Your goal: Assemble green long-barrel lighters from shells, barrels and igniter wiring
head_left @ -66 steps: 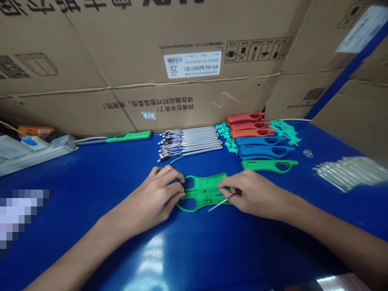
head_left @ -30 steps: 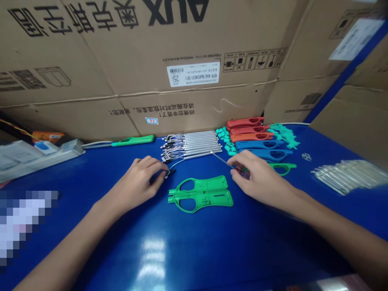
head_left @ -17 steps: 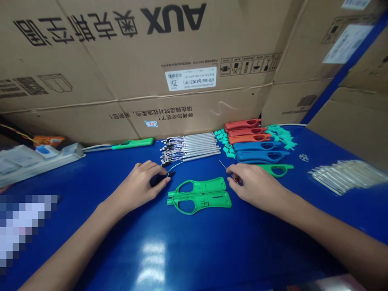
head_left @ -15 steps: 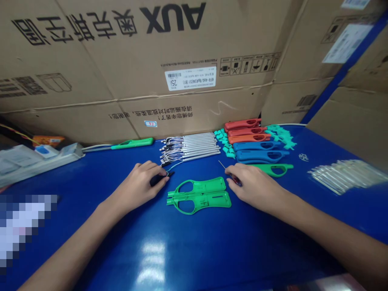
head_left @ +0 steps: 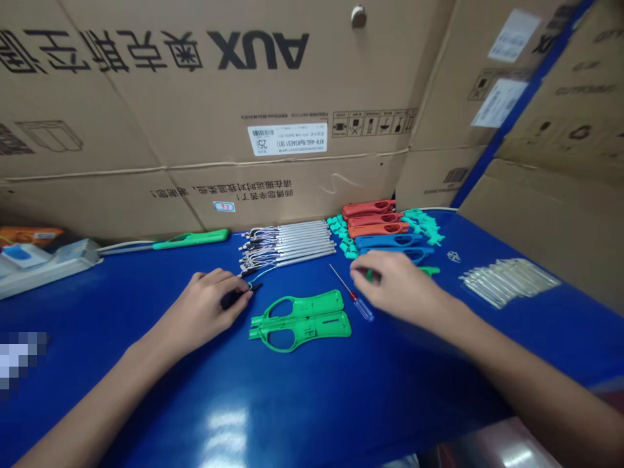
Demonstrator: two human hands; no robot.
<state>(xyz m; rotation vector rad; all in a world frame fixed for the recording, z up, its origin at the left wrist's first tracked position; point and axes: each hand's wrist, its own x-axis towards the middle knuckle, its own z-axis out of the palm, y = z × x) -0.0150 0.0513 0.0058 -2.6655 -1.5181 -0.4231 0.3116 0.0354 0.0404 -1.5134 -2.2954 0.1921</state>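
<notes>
My left hand (head_left: 214, 298) is closed in a pinch on a small black part (head_left: 255, 288) with thin wires, left of the opened shells. My right hand (head_left: 392, 276) hovers over a green handle shell (head_left: 431, 271), its fingers loosely curved and apart, with no held thing visible. Just left of that hand a screwdriver (head_left: 361, 307) with a red and clear purple handle lies on the table, tip pointing away. Two green handle halves (head_left: 322, 325) rest side by side, inner faces up, between my hands. Behind them lie several silver rods (head_left: 305, 244) with wired black ends.
Red shells (head_left: 368, 209) and blue shells (head_left: 387, 241) are stacked at the back right, with small teal pieces (head_left: 348, 247) beside them. Clear-bagged sticks (head_left: 509, 281) lie farther right. A finished-looking green lighter (head_left: 190, 239) and a power strip (head_left: 73, 263) sit left. Cardboard (head_left: 195, 130) walls the back.
My right hand has let go of the screwdriver, which now lies on the table, and has moved slightly up over the green shell. The left hand keeps its pinch. The view has shifted right.
</notes>
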